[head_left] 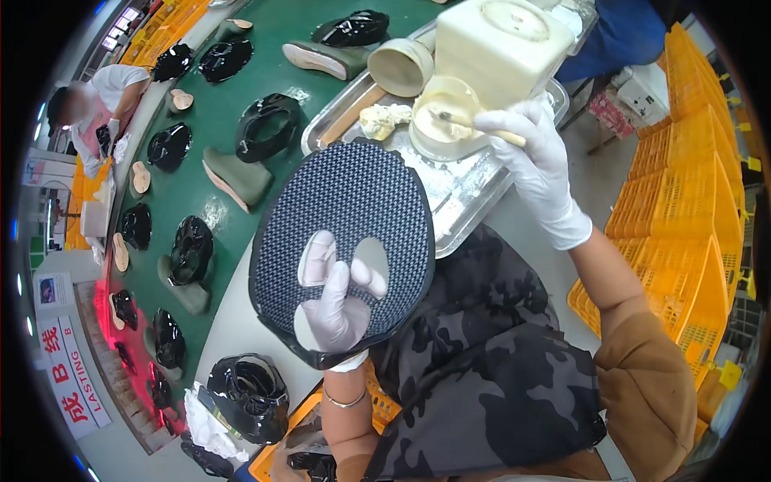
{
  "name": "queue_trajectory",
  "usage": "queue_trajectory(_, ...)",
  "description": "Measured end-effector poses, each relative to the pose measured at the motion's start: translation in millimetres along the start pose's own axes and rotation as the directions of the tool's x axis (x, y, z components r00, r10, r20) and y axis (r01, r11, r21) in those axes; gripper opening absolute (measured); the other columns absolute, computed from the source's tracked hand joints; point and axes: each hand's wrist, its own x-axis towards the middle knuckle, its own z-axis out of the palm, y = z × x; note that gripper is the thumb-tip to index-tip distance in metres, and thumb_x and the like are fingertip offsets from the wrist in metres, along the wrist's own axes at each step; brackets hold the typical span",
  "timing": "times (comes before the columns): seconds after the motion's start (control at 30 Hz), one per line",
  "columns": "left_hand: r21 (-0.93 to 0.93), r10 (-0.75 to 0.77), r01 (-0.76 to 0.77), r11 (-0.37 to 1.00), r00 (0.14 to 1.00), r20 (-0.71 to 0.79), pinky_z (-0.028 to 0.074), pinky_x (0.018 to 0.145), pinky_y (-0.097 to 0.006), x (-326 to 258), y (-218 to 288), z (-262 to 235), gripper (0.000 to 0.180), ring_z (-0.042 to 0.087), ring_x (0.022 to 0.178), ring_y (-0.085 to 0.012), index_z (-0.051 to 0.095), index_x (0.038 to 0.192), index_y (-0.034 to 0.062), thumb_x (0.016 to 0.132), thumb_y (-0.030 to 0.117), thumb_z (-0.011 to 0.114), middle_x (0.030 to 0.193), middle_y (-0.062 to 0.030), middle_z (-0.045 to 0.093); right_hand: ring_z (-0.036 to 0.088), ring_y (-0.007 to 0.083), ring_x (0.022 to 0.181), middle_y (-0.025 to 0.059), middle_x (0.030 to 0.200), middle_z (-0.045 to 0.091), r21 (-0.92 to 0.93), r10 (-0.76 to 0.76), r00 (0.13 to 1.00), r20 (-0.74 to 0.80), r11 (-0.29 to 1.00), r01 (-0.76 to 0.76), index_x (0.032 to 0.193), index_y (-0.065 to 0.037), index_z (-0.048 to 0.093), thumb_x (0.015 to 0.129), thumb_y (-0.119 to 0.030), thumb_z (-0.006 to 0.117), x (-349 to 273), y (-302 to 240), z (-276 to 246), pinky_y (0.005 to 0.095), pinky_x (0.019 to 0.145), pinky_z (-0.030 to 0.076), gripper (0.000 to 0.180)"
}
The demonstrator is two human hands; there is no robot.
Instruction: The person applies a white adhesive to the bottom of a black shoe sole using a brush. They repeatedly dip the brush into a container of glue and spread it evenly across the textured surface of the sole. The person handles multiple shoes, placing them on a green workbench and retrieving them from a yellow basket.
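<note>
My gloved left hand (337, 305) is closed on a shoe upper (345, 193), which is spread wide and shows a black-and-white patterned lining inside a black rim. The hand shows at the middle of the lining, with pale patches around the fingers that I cannot make out. My gloved right hand (534, 157) grips a brush (506, 137) with a light handle. Its bristle end dips into a round tub (446, 145) of cream-coloured paste. The tub stands on a metal tray (474, 217), to the right of and beyond the upper.
A large cream container (498, 52), an empty-looking cup (400, 67) and a crumpled lump (381, 120) share the tray. Glossy black uppers (269, 127) and green shoe lasts (237, 177) line the green belt (281, 24). Yellow crates (683, 193) stand right; a co-worker (100, 104) is far left.
</note>
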Motion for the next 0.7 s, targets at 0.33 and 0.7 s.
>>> queue_trajectory(0.33, 0.118, -0.341, 0.327, 0.937, 0.932, 0.122, 0.046, 0.043, -0.026, 18, 10, -3, 0.047, 0.056, 0.052, -0.0222, 0.036, 0.127, -0.0018, 0.082, 0.007, 0.046, 0.092, -0.0184, 0.058, 0.057, 0.0113, 0.074, 0.0047, 0.084, 0.061, 0.152, -0.110, 0.986, 0.126, 0.984, 0.091, 0.098, -0.005, 0.062, 0.081, -0.007, 0.063, 23, 38, 16, 0.0220, 0.068, 0.047, 0.017)
queue_trajectory(0.7, 0.581, -0.075, -0.319, 0.749, 0.830, 0.552, 0.045, 0.051, -0.022, 52, -17, -5, 0.040, 0.051, 0.047, -0.0191, 0.043, 0.120, -0.0047, 0.081, 0.004, 0.044, 0.107, -0.0210, 0.054, 0.058, 0.0108, 0.070, 0.0076, 0.082, 0.059, 0.626, -0.067, 0.986, -0.154, 0.766, 0.149, 0.093, 0.000, 0.052, 0.091, -0.013, 0.050, 51, 20, 10, 0.0219, 0.056, 0.048, 0.013)
